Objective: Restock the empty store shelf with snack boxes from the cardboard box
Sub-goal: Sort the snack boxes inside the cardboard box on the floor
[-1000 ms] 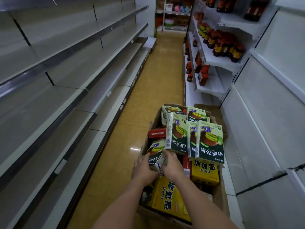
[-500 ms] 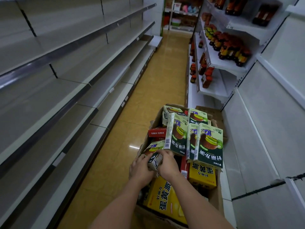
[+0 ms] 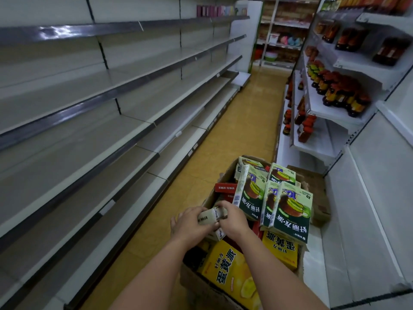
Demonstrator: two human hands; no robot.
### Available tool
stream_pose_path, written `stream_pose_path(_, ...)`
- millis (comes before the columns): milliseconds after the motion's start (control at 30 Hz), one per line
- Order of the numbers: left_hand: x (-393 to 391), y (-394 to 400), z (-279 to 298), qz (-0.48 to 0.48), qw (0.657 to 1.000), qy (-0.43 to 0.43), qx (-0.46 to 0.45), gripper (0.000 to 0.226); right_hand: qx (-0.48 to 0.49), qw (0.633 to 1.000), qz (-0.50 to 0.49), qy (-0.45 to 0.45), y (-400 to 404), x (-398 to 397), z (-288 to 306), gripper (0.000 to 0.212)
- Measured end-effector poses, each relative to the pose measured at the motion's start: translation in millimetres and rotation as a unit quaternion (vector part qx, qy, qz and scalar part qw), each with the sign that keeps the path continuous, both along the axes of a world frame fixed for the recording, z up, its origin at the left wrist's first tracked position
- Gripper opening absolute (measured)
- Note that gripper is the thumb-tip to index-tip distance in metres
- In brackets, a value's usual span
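An open cardboard box [image 3: 223,177] stands on the aisle floor, packed with snack boxes. Green ones [image 3: 290,211] stand upright on top, yellow ones [image 3: 230,271] lie below, and a red one [image 3: 224,188] sits at the left. My left hand [image 3: 190,222] and my right hand [image 3: 232,218] together grip one pale green snack box [image 3: 211,217] by its ends, just above the carton's left side. Bare grey shelves [image 3: 134,130] run along the left of the aisle.
White shelving [image 3: 330,113] on the right holds rows of dark bottles with red and yellow caps. A blank white panel [image 3: 368,198] closes the near right. The yellow tiled floor [image 3: 241,121] runs ahead to more stocked shelves at the far end.
Both hands have lifted the pale green box a little out of the carton and turned it end-on. The view has tilted upward, showing more of the upper left shelves.
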State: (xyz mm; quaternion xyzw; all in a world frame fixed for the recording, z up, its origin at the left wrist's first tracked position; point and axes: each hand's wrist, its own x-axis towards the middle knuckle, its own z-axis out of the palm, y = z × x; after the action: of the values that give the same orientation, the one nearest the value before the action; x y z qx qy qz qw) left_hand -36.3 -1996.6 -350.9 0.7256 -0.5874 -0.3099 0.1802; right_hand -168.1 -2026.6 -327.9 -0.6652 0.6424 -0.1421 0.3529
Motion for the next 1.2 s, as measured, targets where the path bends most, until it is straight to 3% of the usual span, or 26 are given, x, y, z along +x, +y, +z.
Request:
stream_pose_path(167, 2, 14, 16, 0.171, 0.979, 0.097, -0.053, 0.105, -0.006, 0.994, -0.037, -0.103, 9, 2, 14, 0.04)
stream_pose_path(300, 17, 25, 29, 0.246, 0.95, 0.188, -0.037, 0.118, 0.026, 0.98, -0.063, -0.187, 13, 4, 24, 0.029)
stream_pose_path(433, 27, 35, 31, 0.245, 0.944, 0.22, -0.014, 0.099, 0.044, 0.967, -0.063, -0.242, 18, 8, 33, 0.023)
stream_pose_path(533, 28, 42, 39, 0.248, 0.941, 0.23, -0.022, 0.064, 0.046, 0.964, -0.055, -0.257, 23, 15, 42, 0.015)
stream_pose_path(600, 30, 48, 46, 0.267, 0.932, 0.24, -0.043, 0.043, 0.051, 0.971, -0.039, -0.23, 24, 19, 44, 0.022)
stream_pose_path(700, 39, 58, 55, 0.272, 0.934, 0.217, -0.074, 0.023, 0.069, 0.979, -0.003, -0.192, 26, 31, 46, 0.041)
stream_pose_path(833, 60, 82, 56, 0.23, 0.964, 0.115, -0.071, 0.041, 0.033, 0.991, 0.088, -0.096, 36, 55, 58, 0.089)
stream_pose_path(900, 74, 93, 52, 0.217, 0.971, 0.075, -0.073, 0.043, 0.024, 0.984, 0.157, -0.079, 45, 71, 64, 0.081)
stream_pose_path(1000, 93, 115, 60, 0.242, 0.965, 0.021, -0.095, 0.038, 0.068, 0.965, 0.197, -0.159, 63, 101, 68, 0.05)
stream_pose_path(1067, 107, 131, 68, 0.278, 0.954, -0.043, -0.106, 0.04, 0.088, 0.954, 0.193, -0.211, 75, 120, 69, 0.043)
stream_pose_path(1200, 141, 173, 82, 0.423, 0.893, -0.075, -0.131, 0.082, 0.15, 0.931, 0.176, -0.283, 97, 158, 67, 0.027)
